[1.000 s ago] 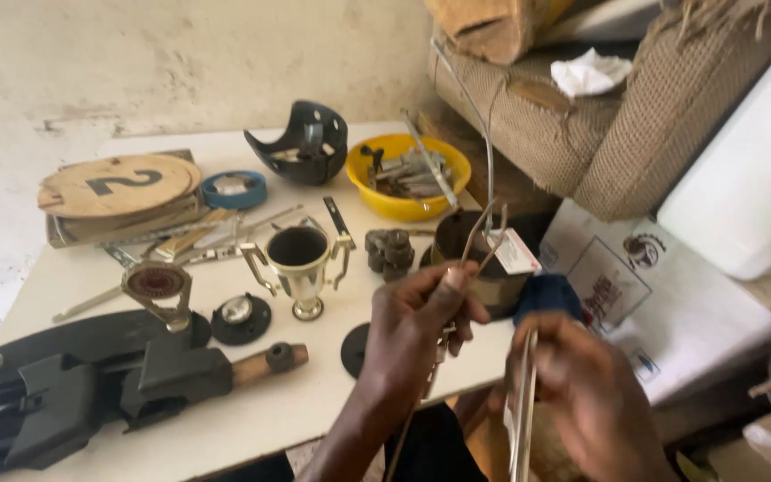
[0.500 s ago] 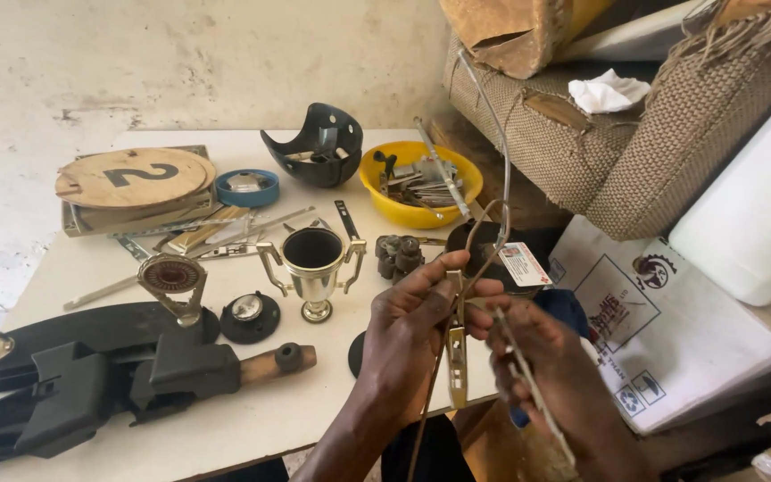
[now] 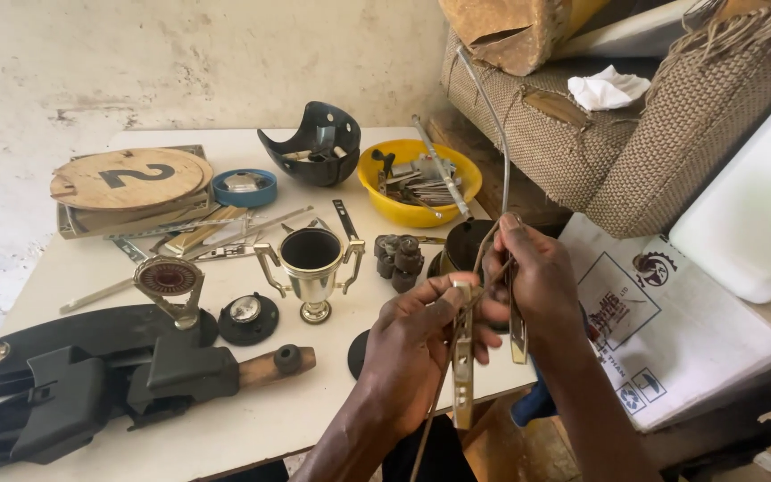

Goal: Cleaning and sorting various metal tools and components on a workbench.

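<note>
Thin grey metal cable [image 3: 499,152] runs from above down into both hands, just right of the small silver trophy cup [image 3: 311,268]. Left hand [image 3: 421,335] pinches a flat metal strip [image 3: 463,375]; right hand [image 3: 533,277] grips cable and another strip. Best kept taut, fingers close together.

Two hands: left hand [image 3: 417,335], right hand [image 3: 533,272]. Two flat metal strips: one [image 3: 463,379], other [image 3: 517,326]. One shiny metal cup with two handles [image 3: 311,268]. One yellow plastic bowl [image 3: 399,207]. One round wooden board [image 3: 127,178]. One blue ring of tape [image 3: 244,186].
</note>
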